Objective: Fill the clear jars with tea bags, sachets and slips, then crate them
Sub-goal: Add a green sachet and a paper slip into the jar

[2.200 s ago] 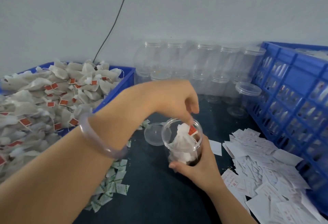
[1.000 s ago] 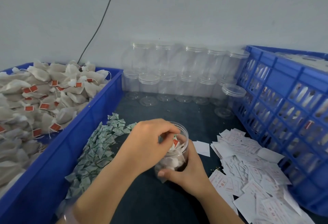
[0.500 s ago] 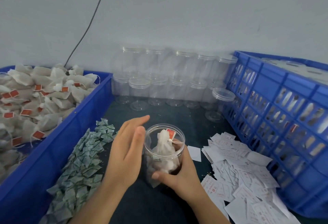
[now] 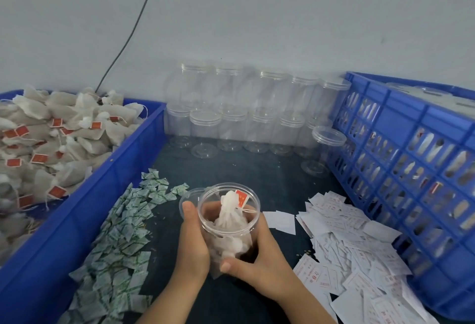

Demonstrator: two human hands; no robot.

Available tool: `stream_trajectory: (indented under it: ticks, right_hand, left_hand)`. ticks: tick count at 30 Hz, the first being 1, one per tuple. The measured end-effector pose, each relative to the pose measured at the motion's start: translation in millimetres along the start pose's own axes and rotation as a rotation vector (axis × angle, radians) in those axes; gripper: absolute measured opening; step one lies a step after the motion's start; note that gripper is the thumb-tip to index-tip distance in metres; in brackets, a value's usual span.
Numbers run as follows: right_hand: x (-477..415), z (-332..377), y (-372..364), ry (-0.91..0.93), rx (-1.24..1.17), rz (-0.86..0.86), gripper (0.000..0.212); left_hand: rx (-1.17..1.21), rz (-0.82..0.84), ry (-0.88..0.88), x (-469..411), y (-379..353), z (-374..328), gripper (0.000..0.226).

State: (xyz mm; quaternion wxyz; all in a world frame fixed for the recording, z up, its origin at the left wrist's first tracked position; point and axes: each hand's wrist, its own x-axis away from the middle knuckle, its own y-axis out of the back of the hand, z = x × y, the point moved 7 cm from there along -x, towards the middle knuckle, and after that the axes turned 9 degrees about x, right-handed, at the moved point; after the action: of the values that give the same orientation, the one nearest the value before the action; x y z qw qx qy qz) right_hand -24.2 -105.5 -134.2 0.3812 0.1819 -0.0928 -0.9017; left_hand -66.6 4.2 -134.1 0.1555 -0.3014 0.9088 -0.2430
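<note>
Red tag (image 4: 241, 198), writing unreadable, in clear jar (image 4: 228, 233)

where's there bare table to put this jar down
Best patch: the dark table between the empty jars at the wall and the held jar. A narrower strip runs between the sachets and the left hand. Crowded: slips cover the right, up to the crate.

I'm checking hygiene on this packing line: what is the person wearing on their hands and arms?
Nothing that shows. The left hand and right hand are bare: no gloves, no visible rings. Both forearms are bare to the frame's edge, with no sleeve, watch or bracelet in view. The thumbnails look short and unpainted.
</note>
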Motion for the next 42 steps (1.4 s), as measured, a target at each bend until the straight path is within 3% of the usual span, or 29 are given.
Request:
stream_trajectory:
  ticks: [4, 7, 12, 16, 18, 23, 28, 31, 32, 34, 36, 38, 40, 42]
  right_hand:
    - [0.2, 1.5, 4.9, -0.01, 0.054, -0.04, 0.086]
    - [0.1, 4.1, 10.8, 0.02, 0.056, -0.077, 0.077]
    - [7.5, 27.5, 22.8, 0.227, 0.13, -0.24, 0.082]
    - [10.5, 58.5, 27.5, 0.365, 0.434, -0.338, 0.051]
    - [2.3, 65.0, 24.9, 0.252, 0.535, -0.275, 0.052]
    - [-19.4, 72.1, 20.6, -0.057, 0.902, 0.12, 0.107]
    - [-28.7, 86.2, 10.8, -0.227, 1.019, 0.404, 0.082]
    - [-37.0, 89.6, 21.8, -0.195, 0.842, 0.304, 0.091]
    - [-40.9, 90.8, 32.3, -0.152, 0.749, 0.202, 0.081]
    - [-44.4, 90.6, 62.6, -0.08, 0.597, -0.065, 0.04]
    - [-45.9, 67.2, 95.0, -0.137, 0.585, -0.27, 0.019]
    - [-46.0, 28.5, 106.9, -0.335, 0.791, -0.236, 0.021]
    - [-41.1, -15.3, 99.4, -0.537, 0.97, -0.022, 0.038]
    - [-35.4, -38.9, 88.7, -0.59, 1.053, 0.085, 0.041]
  left_hand:
    - [0.019, -0.007, 0.062, -4.2, 8.1, 3.1, 0.084]
    - [-0.015, 0.023, 0.052, -3.1, 3.9, 5.6, 0.077]
    - [-0.064, -0.001, 0.029, -4.3, 6.5, 7.8, 0.085]
    - [-0.114, 0.011, 0.059, -2.6, 4.3, 9.6, 0.085]
    - [-0.103, 0.019, 0.056, -1.5, 1.4, 9.4, 0.079]
    - [-0.103, -0.01, 0.089, -3.0, 5.8, 8.9, 0.087]
    - [-0.133, 0.038, 0.126, -4.5, 4.6, 11.9, 0.086]
    - [-0.117, 0.054, 0.154, -4.2, 4.7, 15.2, 0.092]
    - [-0.101, 0.052, 0.147, -4.5, 5.3, 14.5, 0.091]
    - [-0.078, 0.049, 0.144, -4.7, 5.7, 14.1, 0.092]
    - [-0.067, 0.038, 0.154, -4.8, 6.8, 15.1, 0.091]
    - [-0.069, 0.025, 0.113, -5.1, 7.4, 12.0, 0.081]
    - [-0.073, 0.026, 0.091, -5.8, 7.0, 9.9, 0.076]
    - [-0.077, 0.049, 0.115, -5.8, 6.2, 12.4, 0.077]
